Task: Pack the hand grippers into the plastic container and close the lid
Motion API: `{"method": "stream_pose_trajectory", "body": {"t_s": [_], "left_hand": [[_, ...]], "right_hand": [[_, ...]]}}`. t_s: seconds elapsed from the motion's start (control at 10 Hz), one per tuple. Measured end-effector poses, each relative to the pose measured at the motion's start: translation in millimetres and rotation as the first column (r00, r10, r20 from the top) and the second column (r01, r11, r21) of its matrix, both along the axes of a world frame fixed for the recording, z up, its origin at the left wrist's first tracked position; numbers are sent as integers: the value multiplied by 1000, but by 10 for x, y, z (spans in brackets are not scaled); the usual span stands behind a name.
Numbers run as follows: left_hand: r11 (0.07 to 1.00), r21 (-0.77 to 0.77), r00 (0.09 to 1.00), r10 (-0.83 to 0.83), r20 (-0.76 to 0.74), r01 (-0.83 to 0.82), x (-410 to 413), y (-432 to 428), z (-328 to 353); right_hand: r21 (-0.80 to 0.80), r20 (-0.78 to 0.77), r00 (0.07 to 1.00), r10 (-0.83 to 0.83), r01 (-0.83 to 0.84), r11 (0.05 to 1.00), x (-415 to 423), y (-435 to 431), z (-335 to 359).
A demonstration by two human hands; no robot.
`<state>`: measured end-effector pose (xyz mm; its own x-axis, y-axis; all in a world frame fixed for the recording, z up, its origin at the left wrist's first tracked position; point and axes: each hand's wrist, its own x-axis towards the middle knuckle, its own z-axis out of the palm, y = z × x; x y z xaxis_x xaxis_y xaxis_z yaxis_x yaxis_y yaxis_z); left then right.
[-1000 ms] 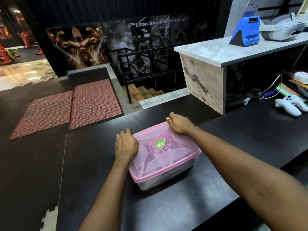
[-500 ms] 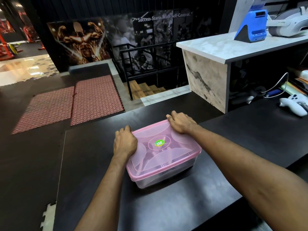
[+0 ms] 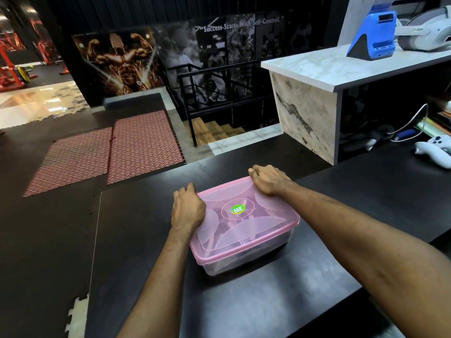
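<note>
Left grip [image 3: 188, 208]: palm on the pink lid [image 3: 246, 225] at its far-left corner, fingers curled over the rim. Right grip [image 3: 268, 180]: on the far-right corner, fingers curled over the far edge. The lid is translucent and seated on the clear plastic container [image 3: 244, 262], with a green sticker [image 3: 238, 209] at its centre. Contents: dark shapes, dim, not identifiable. The container sits on the black bench [image 3: 146, 240], nearer the left edge and skewed to it.

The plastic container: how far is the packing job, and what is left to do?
Done: the pink lid lies on the clear container, and dark shapes, likely the hand grippers, show through its wall. In hand: the left hand and right hand grip the lid's left edge and far corner. Left: I cannot tell if the rim is snapped all round; the near edge may need a press.
</note>
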<state>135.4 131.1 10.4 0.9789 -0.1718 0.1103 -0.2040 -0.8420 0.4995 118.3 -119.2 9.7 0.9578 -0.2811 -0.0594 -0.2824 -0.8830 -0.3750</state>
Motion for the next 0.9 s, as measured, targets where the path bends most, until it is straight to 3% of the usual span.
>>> {"method": "stream_pose_trajectory", "body": {"t_s": [0.3,0.4,0.6,0.7,0.9], "left_hand": [[979,-119,972,141,-185,-165,41,40,-30],[975,-124,971,160,-177,-183,33,32,-17],[979,-135,988,148,-41,-153,-51,68,5],[988,-110,995,104,-7,-104,-99,151,48],[988,-140,992,-47,120,64,-28,521,247]], "right_hand": [[29,3,1000,-8,8,1000,14,-8,-1],[-4,61,997,-52,53,999,-5,13,-13],[-66,266,948,-173,197,978,-102,12,37],[-33,284,937,-202,220,975,-146,22,62],[199,282,935,-214,162,967,-221,23,131]]}}
